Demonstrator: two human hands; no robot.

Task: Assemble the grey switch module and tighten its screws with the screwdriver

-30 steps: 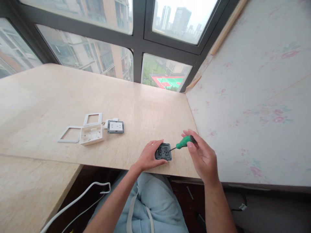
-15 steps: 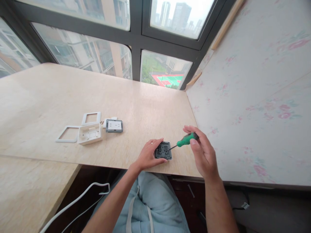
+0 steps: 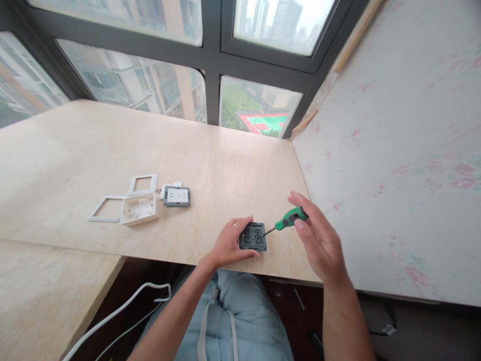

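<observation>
My left hand (image 3: 233, 244) grips a dark grey switch module (image 3: 253, 236) by its left side, thumb along the near edge and fingers along the far edge. The module lies back side up on the counter, its terminal blocks showing. In my right hand (image 3: 319, 235) is a screwdriver (image 3: 290, 218) with a green and black handle, held between thumb and fingers. Its shaft slants down to the left, and the tip meets the right terminal block of the module; the screw there is too small to make out.
A wall socket module (image 3: 177, 195) lies on the marbled counter (image 3: 225, 165) to the left. Beside it are a white mounting box (image 3: 140, 209), two white frames (image 3: 107, 208) and small screws (image 3: 159, 190). A window stands behind, a papered wall (image 3: 406, 150) on the right.
The view has shifted slightly. My right hand's fingers have turned a little around the screwdriver handle, whose tip stays on the module. My left hand keeps its hold.
</observation>
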